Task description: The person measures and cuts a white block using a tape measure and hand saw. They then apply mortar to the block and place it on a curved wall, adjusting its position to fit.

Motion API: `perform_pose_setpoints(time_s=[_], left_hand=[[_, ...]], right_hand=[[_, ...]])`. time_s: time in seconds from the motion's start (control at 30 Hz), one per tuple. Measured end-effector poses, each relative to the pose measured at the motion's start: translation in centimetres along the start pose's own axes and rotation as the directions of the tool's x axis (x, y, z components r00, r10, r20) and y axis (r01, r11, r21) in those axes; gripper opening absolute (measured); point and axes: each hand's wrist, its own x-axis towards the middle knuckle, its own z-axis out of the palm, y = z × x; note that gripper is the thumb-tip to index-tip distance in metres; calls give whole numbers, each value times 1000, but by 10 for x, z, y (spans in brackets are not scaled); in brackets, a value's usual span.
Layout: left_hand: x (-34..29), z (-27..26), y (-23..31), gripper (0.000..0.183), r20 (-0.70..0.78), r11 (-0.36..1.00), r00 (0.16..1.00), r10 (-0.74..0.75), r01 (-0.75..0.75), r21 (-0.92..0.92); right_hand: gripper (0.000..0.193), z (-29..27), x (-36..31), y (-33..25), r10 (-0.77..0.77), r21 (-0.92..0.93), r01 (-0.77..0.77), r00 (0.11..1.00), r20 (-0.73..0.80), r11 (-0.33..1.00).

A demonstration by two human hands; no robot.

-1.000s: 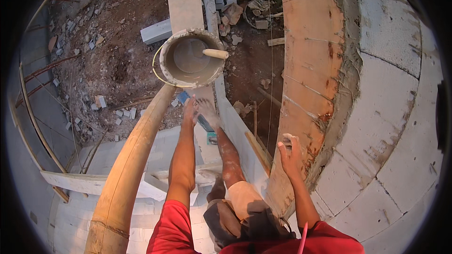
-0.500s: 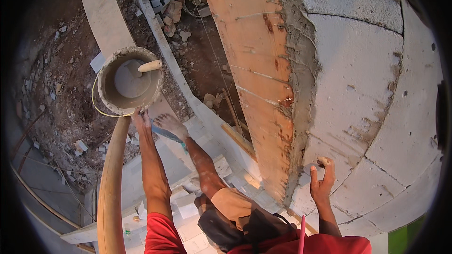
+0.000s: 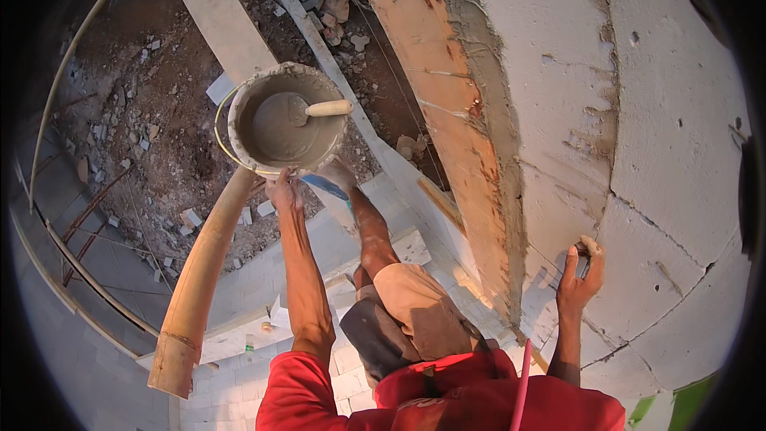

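Observation:
A mortar-crusted bucket holds wet grey mortar and has a thin yellowish bail handle on its left side. Across its right rim leans the pale wooden handle of a trowel, its blade in the mortar. My left hand grips the near edge of the bucket, arm stretched forward; the fingers are partly hidden. Off to the right, my right hand is raised against the white block wall. Its thumb stands apart from curled fingers with pale residue on the tips, and I see nothing held.
A thick bamboo pole rises beside my left arm. Wooden formwork with a mortar edge runs along the wall. Beyond the bucket, a plank spans rubble-strewn ground. My bare foot is just behind the bucket, above a pale block ledge.
The view has shifted, and the bucket, trowel and left hand now appear further right. My left hand keeps its grip. My right hand stays near the wall, further right in the picture.

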Motion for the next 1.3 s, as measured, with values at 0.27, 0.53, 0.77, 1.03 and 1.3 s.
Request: perform_pose_setpoints(time_s=[0.27, 0.53, 0.77, 1.03, 1.3], left_hand=[[-140, 10, 48, 37, 99, 992, 992, 79, -87, 87], [-252, -38, 48, 31, 229, 969, 965, 128, -171, 180], [-384, -91, 91, 33, 267, 908, 953, 143, -234, 347], [-489, -101, 109, 45, 292, 700, 944, 153, -312, 643], [-572, -96, 95, 45, 398, 488, 917, 23, -358, 796]], right_hand=[[20, -33, -42, 41, 118, 12, -118, 976, -180, 993], [30, -34, -75, 101, 43, 98, -15, 956, -290, 995], [39, -63, -88, 130, -18, 317, 124, 948, -319, 940], [44, -86, -110, 146, -152, 358, 215, 969, -196, 909], [41, -141, -149, 141, -106, 540, 163, 985, -136, 826]])
